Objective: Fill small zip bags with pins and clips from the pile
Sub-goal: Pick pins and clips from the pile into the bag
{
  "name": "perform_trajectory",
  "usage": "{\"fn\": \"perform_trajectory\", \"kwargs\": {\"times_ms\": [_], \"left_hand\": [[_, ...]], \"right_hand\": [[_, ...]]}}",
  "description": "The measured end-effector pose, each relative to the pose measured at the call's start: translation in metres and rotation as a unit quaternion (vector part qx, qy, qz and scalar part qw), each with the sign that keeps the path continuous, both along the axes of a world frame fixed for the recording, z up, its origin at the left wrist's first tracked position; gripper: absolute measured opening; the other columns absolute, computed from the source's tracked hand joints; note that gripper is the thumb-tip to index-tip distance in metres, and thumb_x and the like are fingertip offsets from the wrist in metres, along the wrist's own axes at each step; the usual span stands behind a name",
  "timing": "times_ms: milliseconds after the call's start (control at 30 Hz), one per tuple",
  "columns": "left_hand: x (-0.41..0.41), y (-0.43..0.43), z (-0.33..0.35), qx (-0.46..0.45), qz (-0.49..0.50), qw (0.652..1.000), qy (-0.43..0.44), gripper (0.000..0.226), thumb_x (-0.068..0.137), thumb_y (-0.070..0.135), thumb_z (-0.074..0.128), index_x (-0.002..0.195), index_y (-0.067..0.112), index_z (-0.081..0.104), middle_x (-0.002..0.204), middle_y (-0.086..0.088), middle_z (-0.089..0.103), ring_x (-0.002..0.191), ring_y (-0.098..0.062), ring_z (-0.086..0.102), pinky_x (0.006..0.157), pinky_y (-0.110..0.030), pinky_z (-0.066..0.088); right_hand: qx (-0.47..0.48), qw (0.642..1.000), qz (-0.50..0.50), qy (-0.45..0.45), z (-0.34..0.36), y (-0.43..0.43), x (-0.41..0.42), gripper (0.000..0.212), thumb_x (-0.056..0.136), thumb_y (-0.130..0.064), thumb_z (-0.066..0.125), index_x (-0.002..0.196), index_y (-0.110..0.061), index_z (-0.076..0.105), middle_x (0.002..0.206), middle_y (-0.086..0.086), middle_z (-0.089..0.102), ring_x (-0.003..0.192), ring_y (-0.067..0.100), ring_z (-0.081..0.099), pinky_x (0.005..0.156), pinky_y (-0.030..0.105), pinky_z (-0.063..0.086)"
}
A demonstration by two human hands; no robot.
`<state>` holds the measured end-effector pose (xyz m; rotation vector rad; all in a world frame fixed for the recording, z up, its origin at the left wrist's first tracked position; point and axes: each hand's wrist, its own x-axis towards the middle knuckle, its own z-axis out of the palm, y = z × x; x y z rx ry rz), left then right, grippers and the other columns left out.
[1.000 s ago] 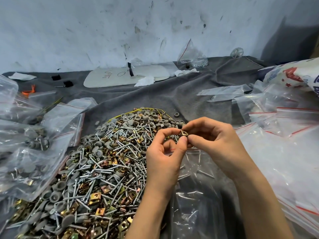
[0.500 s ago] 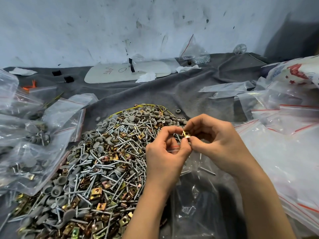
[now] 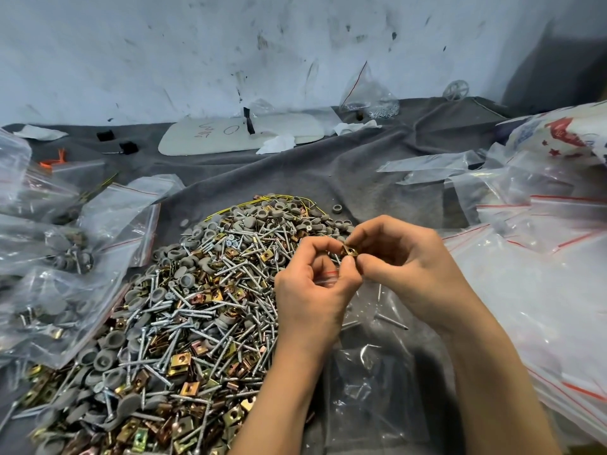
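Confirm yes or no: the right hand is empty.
No, the right hand pinches a brass clip at its fingertips, beside the left hand, which grips a zip bag.

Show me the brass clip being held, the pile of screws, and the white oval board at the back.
Small brass metal clip (image 3: pixel 350 250), head view: its holed face.
Pile of silver screws, grey caps and brass clips (image 3: pixel 203 310), head view: heap's middle.
White oval board (image 3: pixel 216 141), head view: flat top beside the handwriting.
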<state>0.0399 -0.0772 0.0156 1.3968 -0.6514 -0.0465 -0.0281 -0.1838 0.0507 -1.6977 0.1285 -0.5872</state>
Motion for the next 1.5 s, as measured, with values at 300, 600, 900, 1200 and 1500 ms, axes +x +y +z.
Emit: {"fn": "perform_trajectory", "kwargs": {"times_ms": [300, 600, 900, 1200, 1500], "left_hand": [[-0.0033, 0.0008, 0.0051, -0.08, -0.065, 0.991, 0.089, 0.005, 0.086, 0.02, 0.068, 0.089, 0.023, 0.068, 0.062, -0.028, 0.051, 0.06, -0.023, 0.048, 0.056, -0.025, 0.043], [-0.0034, -0.0013, 0.0056, -0.126, -0.095, 0.971, 0.182, 0.011, 0.076, 0.024, 0.067, 0.083, 0.019, 0.074, 0.072, -0.018, 0.056, 0.074, -0.03, 0.046, 0.062, -0.033, 0.041], [-0.0032, 0.0001, 0.0064, -0.122, -0.108, 0.972, 0.168, 0.005, 0.081, 0.023, 0.073, 0.081, 0.018, 0.072, 0.067, -0.004, 0.068, 0.061, -0.013, 0.061, 0.06, -0.024, 0.053], [-0.0036, 0.0014, 0.005, -0.085, -0.108, 0.982, 0.132, 0.012, 0.078, 0.027, 0.068, 0.088, 0.031, 0.074, 0.069, -0.011, 0.06, 0.057, -0.015, 0.049, 0.051, -0.021, 0.041], [-0.006, 0.0019, 0.0024, -0.045, -0.036, 0.998, 0.015, 0.013, 0.082, 0.036, 0.067, 0.094, 0.036, 0.07, 0.057, 0.003, 0.043, 0.05, -0.002, 0.037, 0.047, -0.015, 0.032]], "right_hand": [[0.119, 0.992, 0.043, -0.025, 0.0017, -0.0067, -0.0046, 0.017, 0.073, -0.004, 0.072, 0.082, -0.017, 0.069, 0.082, 0.007, 0.071, 0.079, 0.017, 0.067, 0.07, 0.025, 0.054], [0.093, 0.994, 0.052, -0.008, 0.0038, -0.0057, -0.0063, 0.023, 0.074, -0.016, 0.067, 0.097, -0.015, 0.07, 0.082, 0.014, 0.071, 0.074, 0.022, 0.067, 0.073, 0.03, 0.057], [0.073, 0.996, 0.047, 0.0, 0.0043, -0.0063, -0.0065, 0.03, 0.07, -0.009, 0.067, 0.1, -0.008, 0.065, 0.079, 0.015, 0.071, 0.071, 0.022, 0.066, 0.071, 0.029, 0.057], [0.042, 0.998, 0.038, -0.017, 0.0018, -0.0075, -0.0052, 0.022, 0.073, -0.012, 0.068, 0.094, -0.016, 0.067, 0.088, 0.006, 0.07, 0.084, 0.017, 0.064, 0.077, 0.027, 0.055], [0.016, 0.999, 0.031, 0.009, 0.0025, -0.0082, -0.0077, 0.021, 0.074, -0.015, 0.069, 0.091, -0.028, 0.069, 0.083, 0.007, 0.068, 0.083, 0.021, 0.063, 0.08, 0.066, 0.045]]}}
